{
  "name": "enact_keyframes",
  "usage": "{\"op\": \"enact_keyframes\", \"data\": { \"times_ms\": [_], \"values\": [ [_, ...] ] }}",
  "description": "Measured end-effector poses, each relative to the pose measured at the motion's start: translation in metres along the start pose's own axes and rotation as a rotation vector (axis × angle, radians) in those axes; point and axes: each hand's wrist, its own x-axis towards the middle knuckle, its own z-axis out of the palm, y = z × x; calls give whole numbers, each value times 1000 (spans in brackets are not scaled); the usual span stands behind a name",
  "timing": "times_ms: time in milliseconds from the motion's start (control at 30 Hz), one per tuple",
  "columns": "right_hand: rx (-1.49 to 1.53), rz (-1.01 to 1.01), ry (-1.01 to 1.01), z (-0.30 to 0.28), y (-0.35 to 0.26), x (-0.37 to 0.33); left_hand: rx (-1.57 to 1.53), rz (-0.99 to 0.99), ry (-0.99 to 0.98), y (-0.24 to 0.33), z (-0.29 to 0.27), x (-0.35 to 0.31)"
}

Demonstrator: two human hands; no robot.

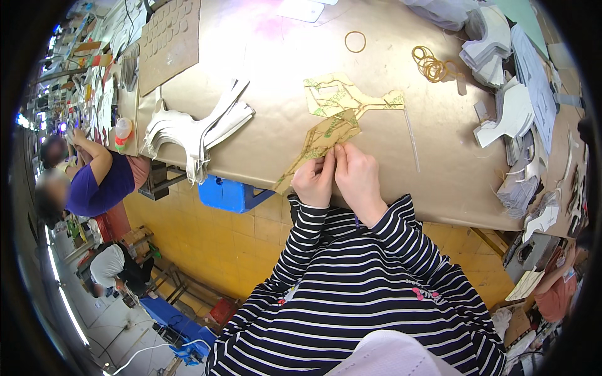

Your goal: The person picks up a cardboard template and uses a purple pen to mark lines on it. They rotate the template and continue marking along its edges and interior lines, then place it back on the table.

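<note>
My left hand [314, 180] and my right hand [357, 178] meet at the table's near edge, fingertips pinched together. Between them is a flat tan cut piece [318, 139] with green print and dark lines; its long narrow end runs down to the left past my left hand. What lies under the fingertips is hidden. Just beyond, partly covered by the held piece, a paler yellow cut piece [342, 94] with similar green print and a cut-out window lies flat. To its right is a thin clear-looking stick or pen [411, 139].
Stacked white cut pieces [182, 133] lie at left, near a brown board [169, 41]. Rubber bands [429, 64] sit at the far right, beside more grey-white stacks [511, 113]. A blue stool [229, 195] stands below the table edge. Other people work at left and right.
</note>
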Motion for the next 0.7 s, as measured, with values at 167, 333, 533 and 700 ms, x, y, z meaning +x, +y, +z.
{"op": "enact_keyframes", "data": {
  "times_ms": [167, 333, 533, 700],
  "values": [
    [2, 10, -5, 0, 2, 6, 24, -4, 38, 0, 5, 1],
    [50, 22, -194, -14, 6, 18, -58, 37, 31, -11, 4, 5],
    [127, 131, -316, -20, 7, 19, -197, -57, -3, -24, 5, 7],
    [73, 116, -164, -10, 3, 13, -53, -25, 24, -16, 4, 4]
  ]
}}
